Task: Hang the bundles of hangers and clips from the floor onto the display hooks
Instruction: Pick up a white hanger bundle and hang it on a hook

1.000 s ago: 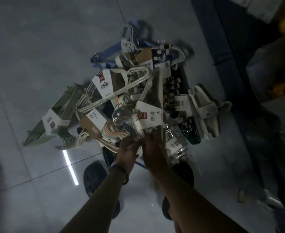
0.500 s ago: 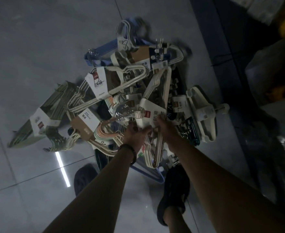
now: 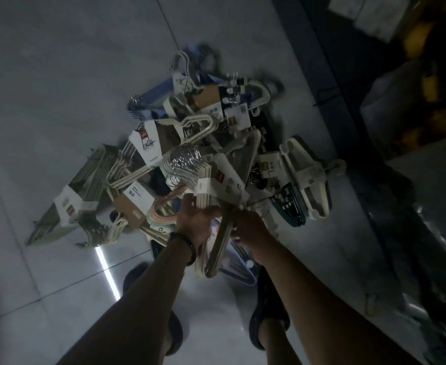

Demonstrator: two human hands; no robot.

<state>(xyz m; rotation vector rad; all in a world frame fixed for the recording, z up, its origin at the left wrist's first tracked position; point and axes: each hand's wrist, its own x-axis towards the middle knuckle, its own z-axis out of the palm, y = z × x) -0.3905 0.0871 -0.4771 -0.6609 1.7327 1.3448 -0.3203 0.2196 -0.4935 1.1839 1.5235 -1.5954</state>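
Note:
A heap of hanger bundles (image 3: 190,143) with paper labels lies on the grey tiled floor. Both my hands hold one bundle of beige hangers (image 3: 222,233) with a white label and chrome hooks, lifted just above the heap. My left hand (image 3: 194,223) grips it from the left. On the right side of the same bundle, the fingers of my right hand (image 3: 248,227) curl round its lower edge. The display hooks are not in view.
A green bundle (image 3: 74,196) lies at the left of the heap, a white clip hanger (image 3: 306,177) and a teal bundle (image 3: 290,206) at the right. My two feet (image 3: 269,312) stand close before the heap. A dark shelf base (image 3: 348,127) runs along the right.
Both hands have closed on the beige bundle and raised it toward me out of the heap. My right foot has stepped forward.

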